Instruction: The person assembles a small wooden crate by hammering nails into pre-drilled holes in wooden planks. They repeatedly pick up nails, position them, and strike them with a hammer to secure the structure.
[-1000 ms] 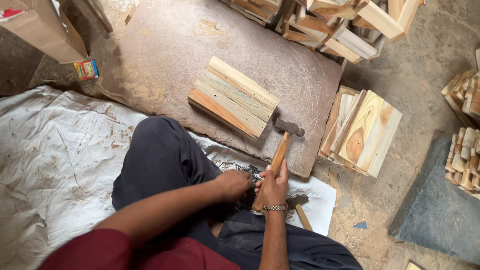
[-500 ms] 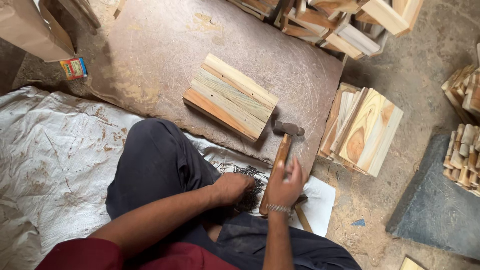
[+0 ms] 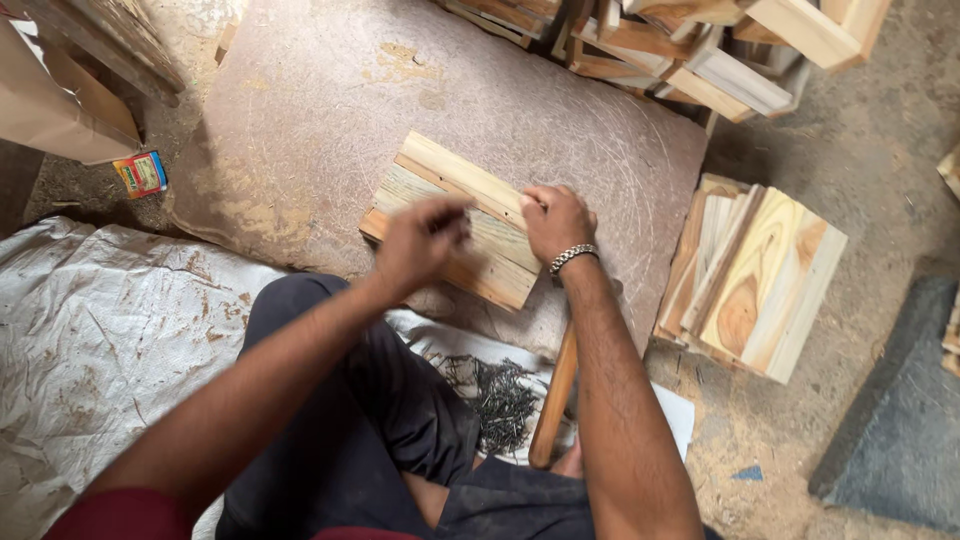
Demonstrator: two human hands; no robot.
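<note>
1. The left hand (image 3: 420,243) is blurred. It hovers over the near left part of the wooden panel (image 3: 470,218), fingers curled inward, and whether it pinches anything cannot be told.
2. The right hand (image 3: 556,220) rests on the panel's right part, fingers bent onto the top slat. It seems to press or grip the wood, but its fingertips are turned away, so the hold is unclear. A metal bracelet (image 3: 572,258) circles its wrist.
3. There is one panel, made of about four pale slats side by side. It lies flat in the middle of the large brown board (image 3: 330,110), tilted so its long edge runs down to the right.
4. One hammer handle (image 3: 553,395) lies free of both hands, just nearer than the panel. Its head is hidden under the right forearm.
5. A heap of dark nails (image 3: 500,395), too many and too small to count, lies nearer than the panel, just left of the handle, on white paper (image 3: 675,420).
6. Right of the panel, one stack of wooden boards (image 3: 765,285) leans at the brown board's edge; its lower layers are hidden.
7. Beyond the panel, a pile of wood offcuts (image 3: 700,60) is cut off by the top edge, number unclear.
8. Far left of the panel lie one small colourful box (image 3: 141,173) and a white sheet (image 3: 100,330). A cardboard piece (image 3: 55,110) there is cut off.
</note>
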